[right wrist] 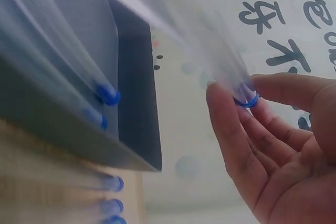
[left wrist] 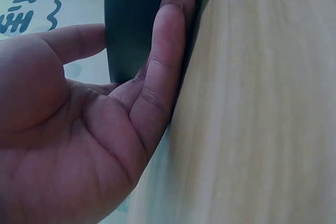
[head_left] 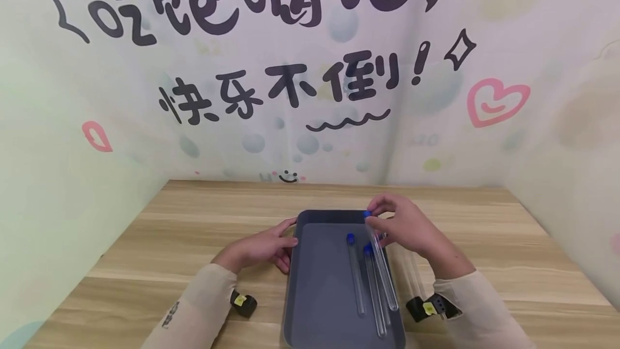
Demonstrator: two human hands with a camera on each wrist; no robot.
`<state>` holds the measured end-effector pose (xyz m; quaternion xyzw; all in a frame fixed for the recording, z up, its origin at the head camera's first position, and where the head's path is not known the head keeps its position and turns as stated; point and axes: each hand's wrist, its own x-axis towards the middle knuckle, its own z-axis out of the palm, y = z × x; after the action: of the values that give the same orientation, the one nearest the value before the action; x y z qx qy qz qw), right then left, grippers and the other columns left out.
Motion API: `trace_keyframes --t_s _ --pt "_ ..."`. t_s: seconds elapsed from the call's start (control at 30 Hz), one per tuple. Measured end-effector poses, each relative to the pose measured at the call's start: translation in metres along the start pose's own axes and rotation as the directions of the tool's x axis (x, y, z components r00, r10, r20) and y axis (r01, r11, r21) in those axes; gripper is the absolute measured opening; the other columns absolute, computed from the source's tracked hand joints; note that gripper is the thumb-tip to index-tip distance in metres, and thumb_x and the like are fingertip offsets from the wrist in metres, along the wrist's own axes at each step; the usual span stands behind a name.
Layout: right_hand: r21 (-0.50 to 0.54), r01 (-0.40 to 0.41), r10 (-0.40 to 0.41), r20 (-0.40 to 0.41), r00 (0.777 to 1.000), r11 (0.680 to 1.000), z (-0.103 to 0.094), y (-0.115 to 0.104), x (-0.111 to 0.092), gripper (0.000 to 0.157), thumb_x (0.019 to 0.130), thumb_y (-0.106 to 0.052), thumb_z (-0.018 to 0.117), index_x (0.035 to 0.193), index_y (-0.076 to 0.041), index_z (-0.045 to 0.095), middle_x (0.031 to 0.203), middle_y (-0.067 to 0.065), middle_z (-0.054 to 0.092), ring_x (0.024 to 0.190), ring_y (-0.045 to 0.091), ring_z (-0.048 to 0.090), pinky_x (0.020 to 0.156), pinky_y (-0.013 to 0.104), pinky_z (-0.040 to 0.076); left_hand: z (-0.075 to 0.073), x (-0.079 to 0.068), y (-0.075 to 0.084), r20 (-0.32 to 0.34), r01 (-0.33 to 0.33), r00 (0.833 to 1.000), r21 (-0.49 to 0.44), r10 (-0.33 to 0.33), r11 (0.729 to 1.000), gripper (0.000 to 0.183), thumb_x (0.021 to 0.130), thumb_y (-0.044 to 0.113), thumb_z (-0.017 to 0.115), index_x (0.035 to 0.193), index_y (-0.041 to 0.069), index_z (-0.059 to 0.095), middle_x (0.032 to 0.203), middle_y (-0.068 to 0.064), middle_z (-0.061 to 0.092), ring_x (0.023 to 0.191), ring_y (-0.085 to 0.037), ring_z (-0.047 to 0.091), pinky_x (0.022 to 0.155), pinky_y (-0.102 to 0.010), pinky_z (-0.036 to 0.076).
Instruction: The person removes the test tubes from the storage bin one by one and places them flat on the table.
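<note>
A dark grey tray sits on the table. My left hand holds its left wall, the thumb at the rim and the fingers along the outside. Above the tray's right side, my right hand pinches a clear test tube by its blue-capped end, thumb and fingertips around the cap. The tube slants, its rounded end towards me. Inside the tray lie several other blue-capped test tubes, one apart near the middle and others close together below the held tube.
Outside the tray's right wall, more clear tubes lie on the wooden table, their blue caps showing in the right wrist view. A printed backdrop rises behind the table.
</note>
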<state>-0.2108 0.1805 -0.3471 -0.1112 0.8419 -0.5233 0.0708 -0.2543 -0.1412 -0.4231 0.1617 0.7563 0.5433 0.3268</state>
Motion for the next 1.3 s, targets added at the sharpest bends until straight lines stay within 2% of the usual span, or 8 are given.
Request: trace_keyframes --t_s 0.23,0.53,0.77,1.0,1.3 --pt "-0.058 -0.011 0.008 -0.057 0.998 0.998 -0.016 0.004 -0.004 0.028 0.096 -0.014 0.066 0.118 0.000 0.056 0.122 0.023 0.060 0.075 0.020 0.067 0.064 0.038 0.063 -0.001 0.000 -0.001 -0.004 0.003 1.000 -0.002 -0.003 1.000 0.066 0.107 0.022 0.045 0.162 0.025 0.009 0.099 -0.018 0.061 0.076 -0.023 0.064 0.073 -0.036 0.061" --pt "-0.060 0.009 -0.013 -0.072 0.997 0.998 -0.031 0.021 -0.012 0.028 0.096 -0.012 0.066 0.117 0.002 0.053 0.120 0.025 0.059 0.075 0.021 0.066 0.062 0.036 0.062 -0.001 0.001 -0.002 0.001 0.006 1.000 -0.002 -0.006 1.000 0.066 0.107 0.022 0.045 0.162 0.026 0.009 0.100 -0.018 0.061 0.076 -0.023 0.064 0.073 -0.036 0.061" --pt "-0.069 -0.010 0.005 -0.073 0.997 0.998 -0.036 0.034 -0.015 0.027 0.096 -0.013 0.066 0.115 0.002 0.054 0.117 0.025 0.060 0.075 0.022 0.065 0.063 0.037 0.063 -0.002 0.001 -0.001 0.006 0.006 1.000 -0.005 -0.006 1.000 0.066 0.107 0.023 0.046 0.162 0.026 0.009 0.099 -0.017 0.061 0.077 -0.023 0.064 0.073 -0.036 0.061" --pt "-0.086 -0.003 -0.003 -0.076 0.997 0.996 -0.044 0.042 -0.014 0.028 0.097 -0.015 0.065 0.117 0.002 0.054 0.118 0.026 0.060 0.076 0.022 0.066 0.063 0.037 0.063 -0.002 0.002 -0.001 0.004 0.005 1.000 -0.006 -0.005 1.000 0.066 0.107 0.023 0.045 0.162 0.027 0.009 0.101 -0.017 0.061 0.077 -0.023 0.064 0.074 -0.036 0.061" --pt "-0.089 -0.037 0.028 -0.096 0.995 0.995 -0.056 0.053 -0.015 0.030 0.098 -0.015 0.064 0.119 0.002 0.052 0.123 0.029 0.058 0.076 0.020 0.066 0.065 0.036 0.063 -0.003 0.003 -0.003 0.007 0.010 1.000 -0.003 -0.010 1.000 0.065 0.107 0.023 0.044 0.162 0.027 0.009 0.101 -0.017 0.060 0.077 -0.023 0.064 0.074 -0.036 0.061"
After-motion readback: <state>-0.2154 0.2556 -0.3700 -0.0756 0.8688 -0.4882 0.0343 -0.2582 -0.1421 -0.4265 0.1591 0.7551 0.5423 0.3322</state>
